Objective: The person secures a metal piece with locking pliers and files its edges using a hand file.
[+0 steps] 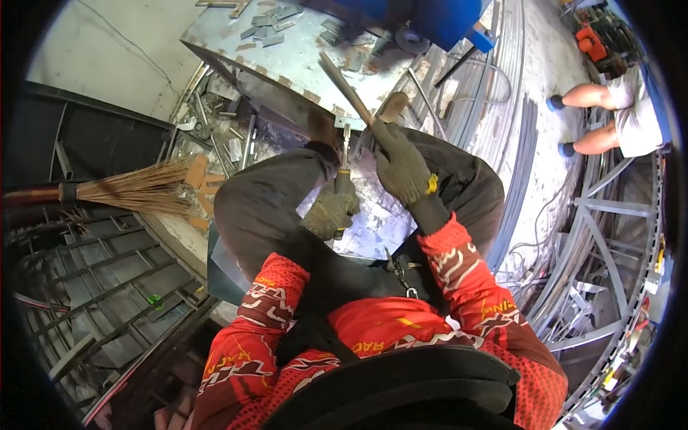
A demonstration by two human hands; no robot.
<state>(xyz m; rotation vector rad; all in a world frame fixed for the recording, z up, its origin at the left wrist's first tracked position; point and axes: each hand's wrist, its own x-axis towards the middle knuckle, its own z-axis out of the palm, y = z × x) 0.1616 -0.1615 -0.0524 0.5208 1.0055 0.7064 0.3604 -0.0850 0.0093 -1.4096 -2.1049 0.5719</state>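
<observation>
My left hand [332,213], in a dark work glove, is closed around a hand tool [343,180] with a dark grey, yellow-banded handle. The tool's shiny metal shank points away from me and meets a small flat metal plate [349,122] by the edge of the metal work table [304,68]. Its exact kind is unclear. My right hand [403,166], gloved too with a yellow band at the wrist, is wrapped round a long, narrow grey-brown bar [344,87]. The bar slants up and left over the table edge. Both hands are between my bent knees.
Flat metal pieces [269,27] lie on the table, near a blue machine [430,18]. A twig broom [136,188] and metal grating [107,287] are at left. Long metal bars [519,161] run along the floor at right. Another person's legs [591,118] show at upper right.
</observation>
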